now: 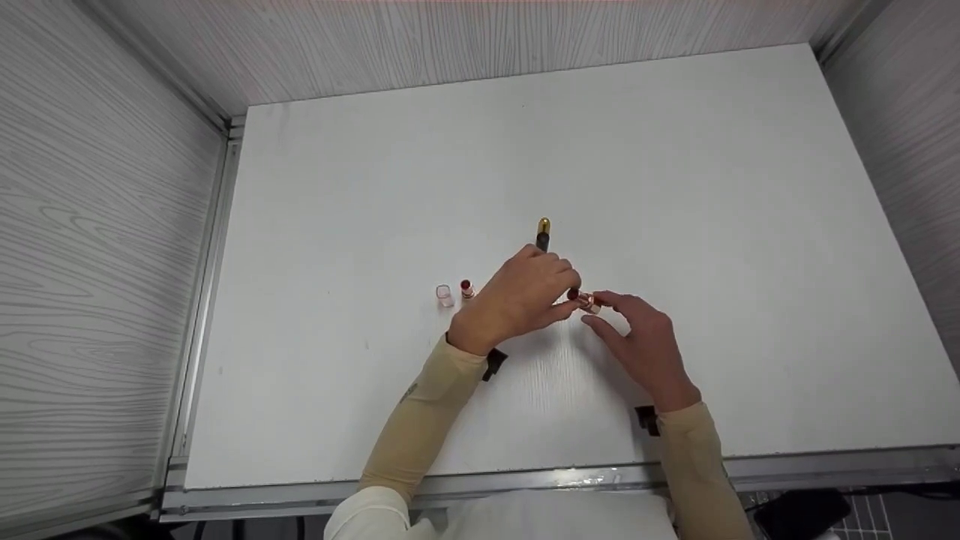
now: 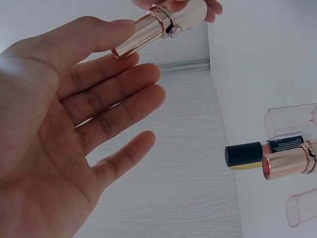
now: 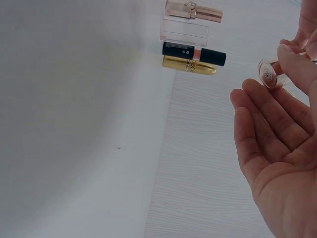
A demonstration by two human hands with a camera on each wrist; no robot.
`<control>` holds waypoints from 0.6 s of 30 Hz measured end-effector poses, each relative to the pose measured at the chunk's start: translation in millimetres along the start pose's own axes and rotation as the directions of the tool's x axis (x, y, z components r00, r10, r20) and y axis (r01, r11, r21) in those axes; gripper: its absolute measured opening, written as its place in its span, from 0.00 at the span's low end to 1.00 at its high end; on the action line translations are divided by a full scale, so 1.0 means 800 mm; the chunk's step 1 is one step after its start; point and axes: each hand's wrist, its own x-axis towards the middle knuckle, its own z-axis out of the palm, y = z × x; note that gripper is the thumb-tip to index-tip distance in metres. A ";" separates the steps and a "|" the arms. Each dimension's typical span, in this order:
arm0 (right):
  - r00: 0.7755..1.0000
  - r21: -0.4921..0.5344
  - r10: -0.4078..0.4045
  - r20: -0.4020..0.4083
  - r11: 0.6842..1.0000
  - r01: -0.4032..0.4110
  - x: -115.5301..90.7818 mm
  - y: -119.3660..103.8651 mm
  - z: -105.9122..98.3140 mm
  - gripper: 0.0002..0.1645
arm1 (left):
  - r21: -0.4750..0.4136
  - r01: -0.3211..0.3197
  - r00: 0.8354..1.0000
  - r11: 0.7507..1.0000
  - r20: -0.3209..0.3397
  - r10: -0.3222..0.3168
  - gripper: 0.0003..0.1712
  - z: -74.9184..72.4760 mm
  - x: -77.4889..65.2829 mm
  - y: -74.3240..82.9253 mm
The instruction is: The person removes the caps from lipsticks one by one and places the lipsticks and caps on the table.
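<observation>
Over the white surface (image 1: 360,202), the left grip (image 1: 517,296) and right grip (image 1: 649,341) pinch the rose-gold lipstick (image 1: 586,302) between them; only the right wrist view reveals its speckled end (image 3: 267,74).

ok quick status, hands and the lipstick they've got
Left hand pinches one end of rose-gold lipstick; right hand grips its other end. Clear cap left of both hands; nothing seen blocking.

Right hand (image 3: 282,153) pinches lipstick (image 3: 268,75), black tube (image 3: 181,50) apart.
</observation>
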 end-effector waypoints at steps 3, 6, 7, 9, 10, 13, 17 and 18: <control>1.000 -0.002 0.013 -0.016 1.000 -0.013 0.000 0.002 0.000 0.23 | -0.003 0.012 1.000 1.000 -0.004 -0.012 0.09 -0.001 0.000 -0.004; 0.999 -0.012 0.032 -0.038 0.999 -0.033 -0.002 0.004 -0.002 0.22 | -0.004 0.029 1.000 1.000 -0.003 -0.029 0.08 -0.003 0.000 -0.006; 0.998 -0.019 0.039 -0.047 0.999 -0.040 -0.002 0.005 -0.003 0.21 | -0.005 0.033 0.999 0.999 -0.004 -0.033 0.08 -0.003 0.001 -0.007; 0.997 -0.038 0.050 -0.062 0.998 -0.052 -0.003 0.008 -0.003 0.21 | -0.010 0.044 0.999 0.999 -0.001 -0.044 0.09 -0.004 0.002 -0.008; 0.996 -0.045 0.053 -0.067 0.997 -0.056 -0.003 0.009 -0.003 0.22 | -0.014 0.049 0.999 0.999 0.003 -0.049 0.09 -0.003 0.003 -0.009; 0.995 -0.060 0.062 -0.076 0.996 -0.067 -0.002 0.012 -0.004 0.23 | -0.021 0.070 0.997 0.997 0.022 -0.069 0.11 -0.001 0.005 -0.012; 0.994 -0.047 0.080 -0.073 0.995 -0.083 -0.002 0.013 -0.005 0.25 | -0.019 0.105 0.994 0.994 0.040 -0.104 0.13 0.002 0.010 -0.017; 0.994 -0.043 0.084 -0.070 0.995 -0.088 -0.003 0.013 -0.005 0.25 | -0.018 0.113 0.993 0.993 0.042 -0.112 0.13 0.003 0.011 -0.019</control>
